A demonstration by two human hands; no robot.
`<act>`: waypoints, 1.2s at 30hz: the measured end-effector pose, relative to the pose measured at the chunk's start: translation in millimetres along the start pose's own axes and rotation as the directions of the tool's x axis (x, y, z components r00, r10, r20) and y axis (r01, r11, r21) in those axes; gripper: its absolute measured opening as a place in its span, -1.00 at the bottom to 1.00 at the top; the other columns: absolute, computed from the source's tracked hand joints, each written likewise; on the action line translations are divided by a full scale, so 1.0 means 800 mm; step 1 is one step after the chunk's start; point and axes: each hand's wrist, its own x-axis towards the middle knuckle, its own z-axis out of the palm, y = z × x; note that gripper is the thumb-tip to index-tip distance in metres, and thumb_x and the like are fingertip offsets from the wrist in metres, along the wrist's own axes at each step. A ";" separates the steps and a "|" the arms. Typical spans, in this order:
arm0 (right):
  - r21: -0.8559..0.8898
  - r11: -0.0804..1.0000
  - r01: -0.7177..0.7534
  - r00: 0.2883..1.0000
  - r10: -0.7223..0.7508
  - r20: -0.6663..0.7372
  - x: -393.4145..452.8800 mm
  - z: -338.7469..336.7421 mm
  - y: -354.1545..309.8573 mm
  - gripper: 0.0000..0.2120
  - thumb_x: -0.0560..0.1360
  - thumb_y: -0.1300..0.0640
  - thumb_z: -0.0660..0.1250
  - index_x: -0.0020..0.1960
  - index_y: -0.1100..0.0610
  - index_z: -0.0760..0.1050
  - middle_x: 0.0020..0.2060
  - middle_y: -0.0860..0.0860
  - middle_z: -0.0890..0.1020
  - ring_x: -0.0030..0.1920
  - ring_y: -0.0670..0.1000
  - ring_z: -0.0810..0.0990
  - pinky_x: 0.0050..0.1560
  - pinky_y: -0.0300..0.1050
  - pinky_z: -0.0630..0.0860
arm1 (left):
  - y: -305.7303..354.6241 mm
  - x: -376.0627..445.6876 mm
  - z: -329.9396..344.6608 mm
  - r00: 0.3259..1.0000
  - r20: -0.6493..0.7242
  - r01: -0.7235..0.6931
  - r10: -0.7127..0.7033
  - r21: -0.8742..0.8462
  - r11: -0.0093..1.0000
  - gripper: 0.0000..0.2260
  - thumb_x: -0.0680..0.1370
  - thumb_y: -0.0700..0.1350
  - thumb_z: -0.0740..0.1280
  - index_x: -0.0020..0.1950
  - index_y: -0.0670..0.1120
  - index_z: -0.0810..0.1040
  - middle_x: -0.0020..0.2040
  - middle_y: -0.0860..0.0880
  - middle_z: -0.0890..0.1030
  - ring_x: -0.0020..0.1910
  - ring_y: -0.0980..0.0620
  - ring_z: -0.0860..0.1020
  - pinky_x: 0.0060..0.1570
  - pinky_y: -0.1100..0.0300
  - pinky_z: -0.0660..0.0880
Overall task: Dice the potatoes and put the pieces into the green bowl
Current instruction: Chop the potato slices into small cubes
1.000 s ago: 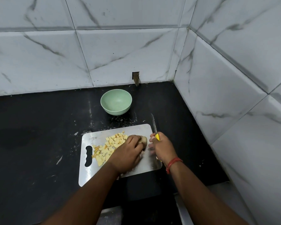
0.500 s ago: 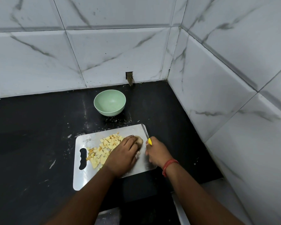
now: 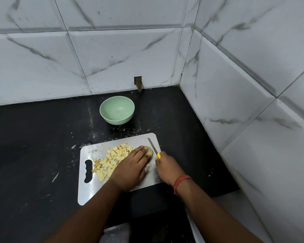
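While left hand [image 3: 132, 168] steadies potato [image 3: 149, 151], right hand [image 3: 167, 168] seemingly grips knife [image 3: 153, 146] on black counter [image 3: 33, 146].

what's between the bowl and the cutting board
Only bare black counter with pale specks and crumbs, as the head view shows. The green bowl stands apart from the board; the potato pieces are all on the board.

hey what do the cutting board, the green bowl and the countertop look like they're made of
Cutting board: probably stainless steel, going by its thin grey sheet with a dull brushed sheen. Green bowl: matte pale green with no glare, likely plastic or a fibre composite, though ceramic can't be ruled out. Countertop: polished black stone, perhaps granite, since it shows soft reflections and white scuffs.
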 end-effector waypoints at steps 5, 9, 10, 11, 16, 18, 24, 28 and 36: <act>-0.064 0.998 0.020 1.000 -0.020 0.008 -0.008 0.008 0.004 -0.77 0.65 0.14 0.10 0.18 0.27 0.39 0.08 0.24 0.57 0.05 0.21 0.58 -0.06 -0.06 0.46 | -0.003 -0.005 -0.001 1.000 0.000 -0.007 0.007 -0.045 0.999 -0.59 0.66 0.02 0.17 0.35 -0.17 0.58 0.36 -0.17 0.56 0.44 -0.16 0.44 0.41 0.01 0.42; -0.049 0.998 0.030 0.999 -0.031 -0.026 -0.012 0.010 0.003 -0.78 0.65 0.14 0.10 0.17 0.26 0.38 0.08 0.23 0.57 0.04 0.21 0.59 -0.04 -0.03 0.49 | -0.001 -0.005 -0.005 1.000 0.009 0.007 -0.007 -0.052 0.999 -0.59 0.65 0.03 0.17 0.37 -0.16 0.58 0.37 -0.16 0.55 0.45 -0.13 0.42 0.42 0.03 0.39; -0.050 0.998 0.032 0.999 -0.033 -0.035 -0.013 0.011 0.002 -0.78 0.65 0.14 0.10 0.17 0.26 0.38 0.07 0.23 0.58 0.03 0.21 0.59 -0.06 -0.04 0.48 | -0.001 -0.005 -0.005 1.000 0.013 0.010 -0.009 -0.051 0.999 -0.59 0.65 0.04 0.17 0.37 -0.16 0.57 0.38 -0.15 0.55 0.45 -0.13 0.42 0.43 0.04 0.38; -0.056 0.998 0.032 0.999 -0.034 -0.036 -0.014 0.012 0.002 -0.79 0.65 0.14 0.10 0.17 0.26 0.38 0.07 0.23 0.58 0.03 0.20 0.59 -0.09 -0.07 0.46 | -0.002 -0.004 -0.005 1.000 0.017 0.011 -0.011 -0.048 0.999 -0.59 0.65 0.04 0.17 0.38 -0.15 0.57 0.38 -0.15 0.54 0.45 -0.12 0.41 0.44 0.05 0.35; -0.076 0.997 0.027 0.999 -0.029 -0.026 -0.017 0.019 -0.001 -0.78 0.65 0.15 0.08 0.21 0.26 0.35 0.12 0.24 0.56 0.06 0.19 0.59 -0.12 -0.13 0.38 | -0.002 -0.007 -0.003 0.997 0.057 0.052 -0.048 -0.076 0.996 -0.57 0.65 0.05 0.16 0.39 -0.14 0.56 0.40 -0.16 0.53 0.46 -0.14 0.41 0.43 0.00 0.40; -0.074 0.997 0.024 0.999 -0.026 -0.035 -0.020 0.021 -0.002 -0.77 0.66 0.15 0.08 0.22 0.27 0.34 0.13 0.24 0.55 0.07 0.19 0.58 -0.13 -0.14 0.36 | -0.001 -0.007 -0.003 0.996 0.071 0.066 -0.060 -0.083 0.994 -0.56 0.64 0.05 0.16 0.40 -0.14 0.56 0.40 -0.17 0.52 0.46 -0.16 0.42 0.43 0.00 0.38; -0.074 0.997 -0.005 1.000 0.004 -0.005 -0.021 0.024 -0.010 -0.76 0.64 0.19 0.10 0.23 0.30 0.33 0.14 0.24 0.56 0.11 0.20 0.58 -0.07 -0.12 0.41 | -0.001 -0.006 -0.001 0.996 0.067 0.063 -0.057 -0.095 0.993 -0.56 0.64 0.04 0.19 0.40 -0.17 0.56 0.42 -0.17 0.51 0.47 -0.15 0.40 0.45 0.00 0.37; -0.107 0.994 -0.036 0.997 0.042 0.057 -0.016 0.025 -0.017 -0.74 0.62 0.22 0.13 0.27 0.31 0.30 0.19 0.23 0.54 0.18 0.19 0.56 0.04 -0.09 0.46 | -0.008 -0.007 0.001 0.995 0.096 0.012 -0.005 -0.064 0.998 -0.54 0.63 0.06 0.21 0.42 -0.19 0.53 0.45 -0.18 0.48 0.48 -0.17 0.37 0.46 -0.01 0.36; -0.231 0.973 0.000 0.989 0.033 0.142 0.001 0.018 -0.030 -0.66 0.58 0.26 0.19 0.33 0.31 0.33 0.27 0.21 0.48 0.26 0.17 0.51 0.17 -0.08 0.44 | -0.005 -0.006 -0.002 0.993 0.118 0.013 -0.009 -0.026 1.000 -0.50 0.58 0.06 0.21 0.42 -0.20 0.52 0.43 -0.19 0.49 0.46 -0.19 0.40 0.42 -0.02 0.41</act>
